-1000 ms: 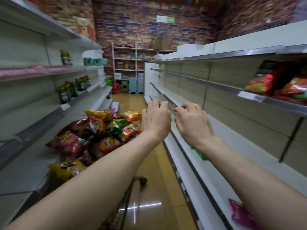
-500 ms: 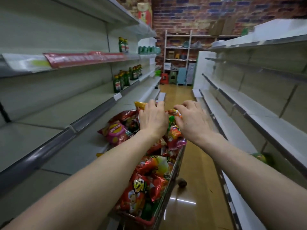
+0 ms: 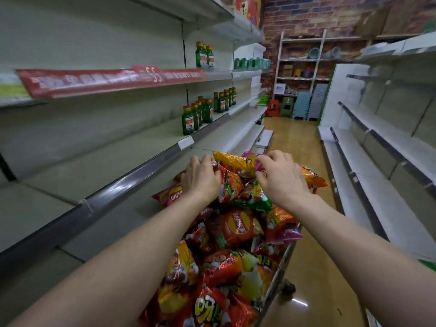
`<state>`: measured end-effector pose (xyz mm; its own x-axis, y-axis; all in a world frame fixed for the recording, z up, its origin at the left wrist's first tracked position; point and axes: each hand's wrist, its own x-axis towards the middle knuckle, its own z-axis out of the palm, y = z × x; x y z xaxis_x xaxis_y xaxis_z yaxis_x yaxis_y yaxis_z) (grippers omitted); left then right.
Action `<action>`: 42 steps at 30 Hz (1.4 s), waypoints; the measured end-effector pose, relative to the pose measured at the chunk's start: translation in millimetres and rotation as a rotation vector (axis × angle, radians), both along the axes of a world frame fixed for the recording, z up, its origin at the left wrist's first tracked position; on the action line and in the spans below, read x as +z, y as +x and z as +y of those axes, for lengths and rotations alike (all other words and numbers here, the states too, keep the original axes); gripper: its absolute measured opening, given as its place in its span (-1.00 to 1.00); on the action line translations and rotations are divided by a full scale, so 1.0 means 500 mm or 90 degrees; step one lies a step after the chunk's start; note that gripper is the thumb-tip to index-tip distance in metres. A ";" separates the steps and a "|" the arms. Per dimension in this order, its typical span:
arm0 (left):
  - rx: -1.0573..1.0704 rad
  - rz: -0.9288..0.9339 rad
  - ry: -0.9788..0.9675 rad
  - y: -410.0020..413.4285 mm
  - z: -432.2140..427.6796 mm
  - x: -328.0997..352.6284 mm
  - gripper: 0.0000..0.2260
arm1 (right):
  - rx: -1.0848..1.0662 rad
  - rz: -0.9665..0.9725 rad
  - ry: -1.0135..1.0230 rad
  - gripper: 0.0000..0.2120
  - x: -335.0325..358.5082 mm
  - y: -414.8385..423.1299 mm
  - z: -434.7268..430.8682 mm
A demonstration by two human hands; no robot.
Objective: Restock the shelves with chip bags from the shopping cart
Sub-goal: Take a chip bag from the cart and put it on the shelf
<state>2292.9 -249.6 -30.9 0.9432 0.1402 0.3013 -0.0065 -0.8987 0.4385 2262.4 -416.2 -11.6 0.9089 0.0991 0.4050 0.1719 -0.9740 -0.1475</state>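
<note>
A shopping cart (image 3: 282,265) heaped with chip bags (image 3: 236,227) stands in the aisle right in front of me. Both my hands are on the far end of the heap. My left hand (image 3: 200,179) curls its fingers on the edge of a red chip bag (image 3: 231,186). My right hand (image 3: 280,179) curls its fingers round the right end of a yellow chip bag (image 3: 236,161) that lies on top. A pink bag (image 3: 168,195) sits just left of my left wrist. The bare left shelf (image 3: 101,171) runs beside the cart.
Green bottles (image 3: 188,120) stand further along the left shelf and on the shelf above. A red price strip (image 3: 106,80) runs along the upper left shelf. White shelves (image 3: 387,185) line the right side. Stools and a rack (image 3: 302,67) close the aisle's far end.
My view swung from the right shelves to the left and down onto the cart. Both hands came down from above the heap onto the top bags, and their fingers curled.
</note>
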 end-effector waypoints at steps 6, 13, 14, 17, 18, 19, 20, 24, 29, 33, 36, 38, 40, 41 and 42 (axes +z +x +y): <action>0.002 0.069 -0.045 0.173 0.015 -0.063 -0.66 | -0.013 0.048 0.005 -0.58 -0.058 0.153 0.011; -0.013 0.116 -0.125 0.380 0.015 -0.119 -0.54 | -0.104 0.148 0.027 -0.53 -0.121 0.336 -0.005; -0.011 0.121 -0.144 0.406 0.014 -0.127 -0.54 | -0.117 0.166 0.032 -0.52 -0.133 0.358 -0.009; -0.010 0.134 -0.197 0.476 0.011 -0.148 -0.52 | -0.143 0.213 0.044 -0.50 -0.166 0.415 -0.017; -0.013 0.141 -0.214 0.495 0.010 -0.153 -0.52 | -0.145 0.221 0.041 -0.48 -0.177 0.431 -0.018; -0.015 0.147 -0.231 0.513 0.008 -0.158 -0.52 | -0.146 0.227 0.036 -0.46 -0.187 0.446 -0.019; -0.017 0.154 -0.249 0.529 0.006 -0.163 -0.51 | -0.148 0.231 0.034 -0.44 -0.196 0.461 -0.020; -0.012 0.155 -0.326 0.580 -0.003 -0.185 -0.54 | -0.145 0.209 0.058 -0.52 -0.227 0.505 -0.014; -0.003 0.118 -0.390 0.603 -0.009 -0.192 -0.70 | -0.124 0.131 0.071 -0.75 -0.241 0.534 -0.014; -0.033 0.045 -0.446 0.633 -0.009 -0.181 -0.85 | -0.106 0.041 0.081 -0.79 -0.215 0.547 -0.028; -0.020 0.019 -0.496 0.652 -0.009 -0.165 -0.86 | -0.063 -0.036 0.095 -0.80 -0.181 0.553 -0.044; -0.017 0.033 -0.538 0.662 -0.008 -0.160 -0.84 | -0.018 -0.079 0.140 -0.83 -0.159 0.550 -0.054; -0.034 0.066 -0.625 0.671 -0.010 -0.158 -0.81 | 0.008 -0.115 0.247 -0.85 -0.136 0.545 -0.053; -0.053 0.092 -0.688 0.671 -0.011 -0.155 -0.82 | 0.005 -0.115 0.329 -0.86 -0.121 0.543 -0.049; -0.083 0.120 -0.754 0.668 -0.013 -0.152 -0.83 | -0.001 -0.105 0.424 -0.89 -0.105 0.542 -0.044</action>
